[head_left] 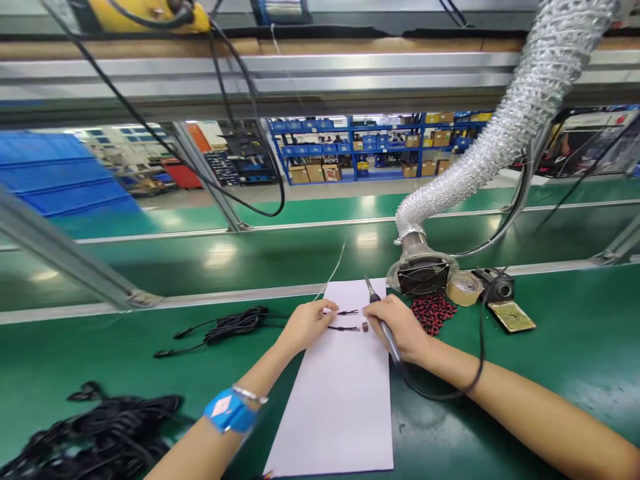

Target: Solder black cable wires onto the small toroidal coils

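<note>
My left hand (307, 325) is closed in a pinch over a black cable, whose split end (347, 312) sticks out past the fingertips. A second black cable end (345, 328) lies just below it on the white sheet (340, 400). A thin pale wire (336, 268) rises behind this hand; whether the fingers touch it I cannot tell. My right hand (400, 327) grips a soldering iron (391, 341), its tip pointing up and away. Beside the right fingertips, a small dark block (365, 327) rests on the sheet.
Several small red-and-black parts (434, 313) lie right of the sheet, under a fume extractor (424, 277) on a silver duct. Nearby are a tape roll (465, 288) and a sponge tray (513, 317). Cable bundles (237, 325) lie left. The iron's cord (445, 398) crosses my right forearm.
</note>
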